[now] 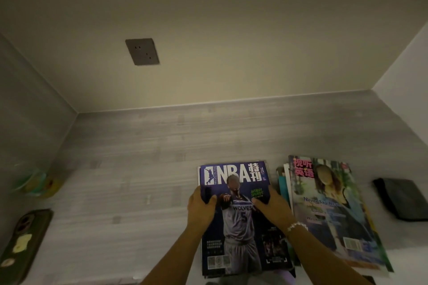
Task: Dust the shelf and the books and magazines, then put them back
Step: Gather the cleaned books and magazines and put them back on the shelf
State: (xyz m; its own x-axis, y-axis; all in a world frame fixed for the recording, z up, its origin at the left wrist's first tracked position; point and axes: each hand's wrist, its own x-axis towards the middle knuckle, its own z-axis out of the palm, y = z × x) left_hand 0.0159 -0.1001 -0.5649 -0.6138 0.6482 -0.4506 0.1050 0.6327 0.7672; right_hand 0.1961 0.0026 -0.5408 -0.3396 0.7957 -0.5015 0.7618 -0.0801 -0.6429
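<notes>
- Left hand (201, 208) and right hand (273, 207): each grips a side edge of the basketball magazine (236, 215), thumbs curled over the cover, fingers hidden beneath.
- Basketball magazine: tops a stack lying flat on the grey shelf (139, 180), just beside a second magazine pile (328, 210) to the right.
- Dark cloth (403, 199): folded at the far right, apart from both piles; probably the duster.
- Technique, as judged: keep both grips level, square the stack's edges, and avoid nudging the neighbouring pile.
- Phone (25, 240): lies at the shelf's left edge.
</notes>
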